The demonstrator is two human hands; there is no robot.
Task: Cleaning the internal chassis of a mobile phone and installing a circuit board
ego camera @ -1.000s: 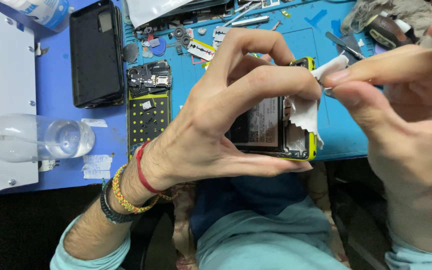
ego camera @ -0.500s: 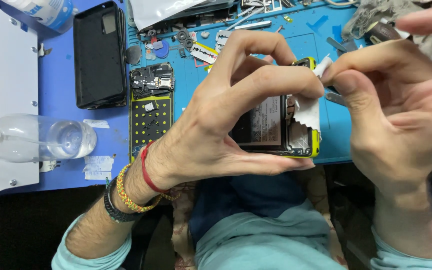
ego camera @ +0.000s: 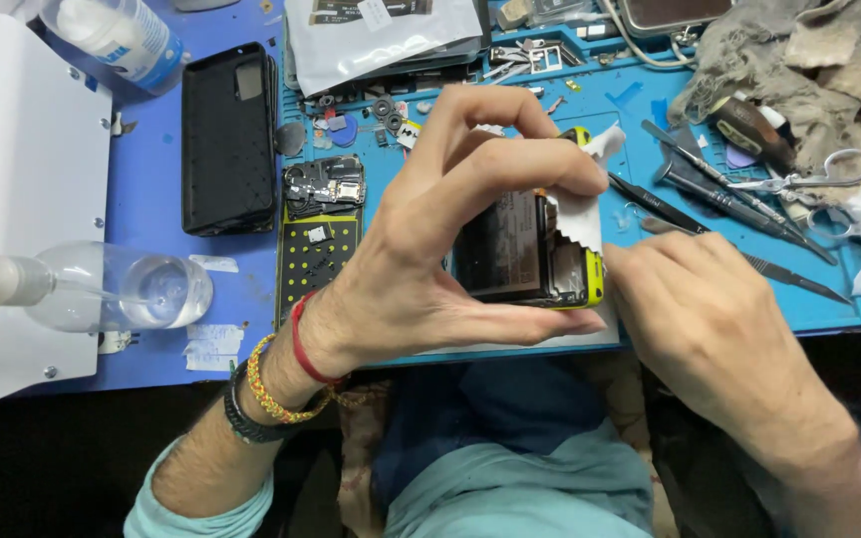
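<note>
An opened yellow-framed phone (ego camera: 535, 261) (insides exposed) is held above the mat, a white wipe (ego camera: 578, 214) draped over its edge.

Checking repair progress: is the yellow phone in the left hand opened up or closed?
Opened: the yellow phone, held in the left hand, shows bare internal parts, with a white wipe on it.

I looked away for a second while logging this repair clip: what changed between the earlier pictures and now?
The right hand let go of the small white cloth it was pinching and dropped down and away, toward the bench edge. The left hand still holds the opened yellow-framed phone in the same grip, its forefinger pressing the cloth on. The black phone case and clear plastic bottle stayed put.
</note>
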